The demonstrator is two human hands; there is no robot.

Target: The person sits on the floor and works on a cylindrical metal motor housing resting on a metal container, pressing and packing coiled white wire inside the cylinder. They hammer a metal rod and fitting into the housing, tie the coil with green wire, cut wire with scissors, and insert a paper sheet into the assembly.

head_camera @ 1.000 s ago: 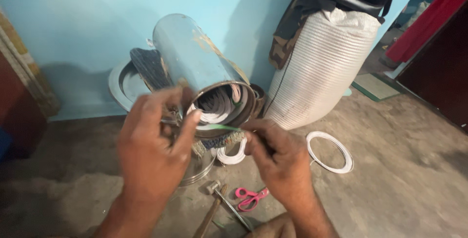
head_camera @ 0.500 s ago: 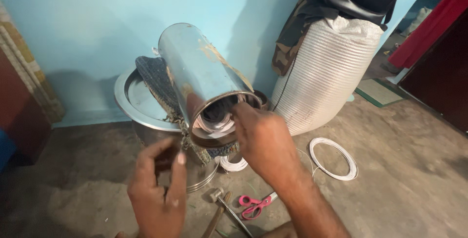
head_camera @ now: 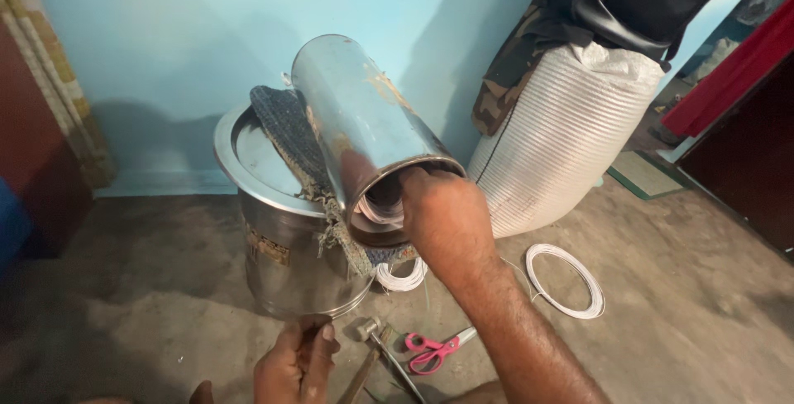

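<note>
The shiny steel tube (head_camera: 364, 123) lies tilted across the lid of a big steel pot (head_camera: 281, 247), its open end facing us, so a hand can get in easily. A grey knitted cloth (head_camera: 289, 135) sits under it (maybe to stop it sliding). The right hand (head_camera: 442, 218) reaches into the tube's mouth; the fingers are hidden inside, so I cannot tell if they hold anything. The left hand (head_camera: 298, 363) hangs low near the floor, loosely curled and holding nothing, beside a hammer (head_camera: 372, 354) and pink scissors (head_camera: 430, 353).

Pale blue wall (head_camera: 149, 32), dusty concrete floor (head_camera: 678, 321)
</note>
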